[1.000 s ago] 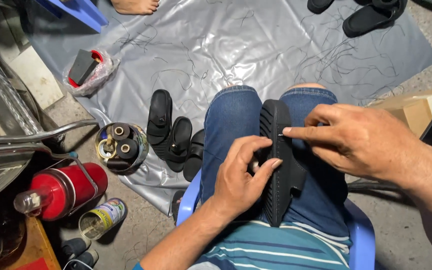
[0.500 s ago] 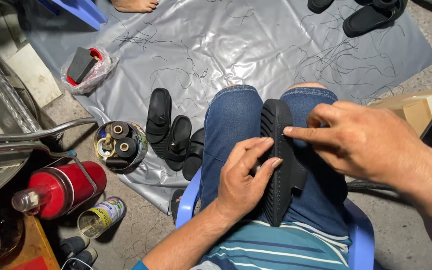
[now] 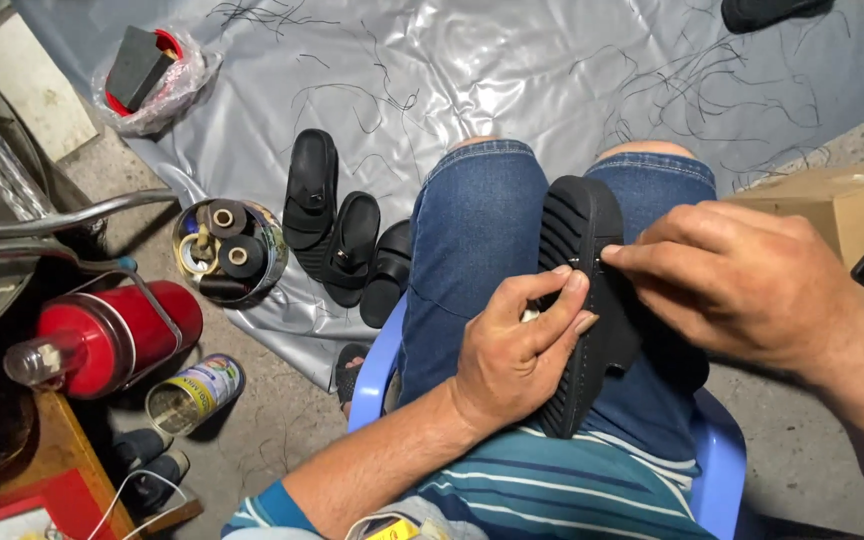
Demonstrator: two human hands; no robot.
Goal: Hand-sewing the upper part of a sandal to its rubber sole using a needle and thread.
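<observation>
A black sandal (image 3: 577,300) lies sole-up along the person's lap, across the denim-clad thighs. The left hand (image 3: 512,355) has its grip closed around the sandal's edge, fingers curled over the ridged sole. The right hand (image 3: 752,285) pinches at the sandal's side, fingertips pressed together just beside the left fingers. The person sits on a blue plastic chair (image 3: 717,470). On the floor, a grey plastic sheet (image 3: 472,70) carries three black sandals (image 3: 342,235) side by side, a round tin of thread spools (image 3: 227,250) touching its edge.
</observation>
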